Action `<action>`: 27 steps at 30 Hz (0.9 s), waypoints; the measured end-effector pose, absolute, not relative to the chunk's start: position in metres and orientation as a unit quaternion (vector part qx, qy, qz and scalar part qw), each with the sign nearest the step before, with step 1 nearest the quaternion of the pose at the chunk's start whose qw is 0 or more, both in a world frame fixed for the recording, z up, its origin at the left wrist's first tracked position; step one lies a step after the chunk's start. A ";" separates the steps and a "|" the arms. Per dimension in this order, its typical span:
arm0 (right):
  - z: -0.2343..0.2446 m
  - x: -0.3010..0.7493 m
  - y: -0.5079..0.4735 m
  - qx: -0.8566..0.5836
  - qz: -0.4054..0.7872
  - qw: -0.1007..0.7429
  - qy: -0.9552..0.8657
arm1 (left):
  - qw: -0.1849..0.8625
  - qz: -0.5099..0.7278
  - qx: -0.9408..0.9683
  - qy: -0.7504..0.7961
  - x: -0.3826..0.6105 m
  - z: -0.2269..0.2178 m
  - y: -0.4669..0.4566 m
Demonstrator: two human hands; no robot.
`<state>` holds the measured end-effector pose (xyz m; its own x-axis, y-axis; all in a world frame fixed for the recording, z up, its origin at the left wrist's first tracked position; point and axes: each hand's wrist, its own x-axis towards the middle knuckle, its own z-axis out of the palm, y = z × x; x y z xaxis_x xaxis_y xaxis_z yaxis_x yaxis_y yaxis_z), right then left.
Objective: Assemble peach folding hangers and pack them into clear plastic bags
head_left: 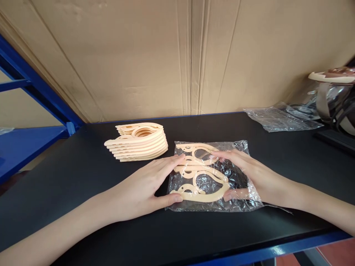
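Note:
Two cream plastic folding hangers (pixel 212 195) lie one above the other inside a clear plastic bag (pixel 238 205) on the black tabletop. My left hand (pixel 141 188) grips the bag's left side, its thumb on the near hanger and its fingers by the far one. From the right, my right hand (pixel 249 173) reaches in at the bag's end, with film over part of it. Its thumb and forefinger hold the rounded ends of the hangers, spread across both. The remaining fingers of each hand are mostly hidden. A neat stack of matching folded hangers (pixel 138 142) sits left of the bag.
Further back on the right lies another clear plastic bag (pixel 283 120). Beside it, at the right edge, are bundled items with straps (pixel 330 98). Brown cardboard (pixel 133 62) stands behind the black tabletop (pixel 80 166). A blue metal frame (pixel 44 85) rises at the left.

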<state>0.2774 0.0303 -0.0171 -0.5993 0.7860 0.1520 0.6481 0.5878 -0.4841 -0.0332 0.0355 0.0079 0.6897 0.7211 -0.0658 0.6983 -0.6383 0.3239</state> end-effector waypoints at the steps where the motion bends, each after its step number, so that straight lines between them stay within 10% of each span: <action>1: -0.017 0.277 0.030 -0.411 0.194 0.175 -0.873 | 0.165 0.034 0.904 0.393 -0.033 0.008 0.036; 27: -0.012 0.281 0.025 -0.411 0.241 0.175 -0.862 | 0.107 0.065 0.918 0.375 -0.029 0.003 0.032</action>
<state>0.2807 0.0248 -0.0117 -0.6009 0.7927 0.1028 0.6240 0.5455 -0.5594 -0.0286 0.0316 0.0034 0.7098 0.7033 0.0383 0.6756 -0.6952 0.2453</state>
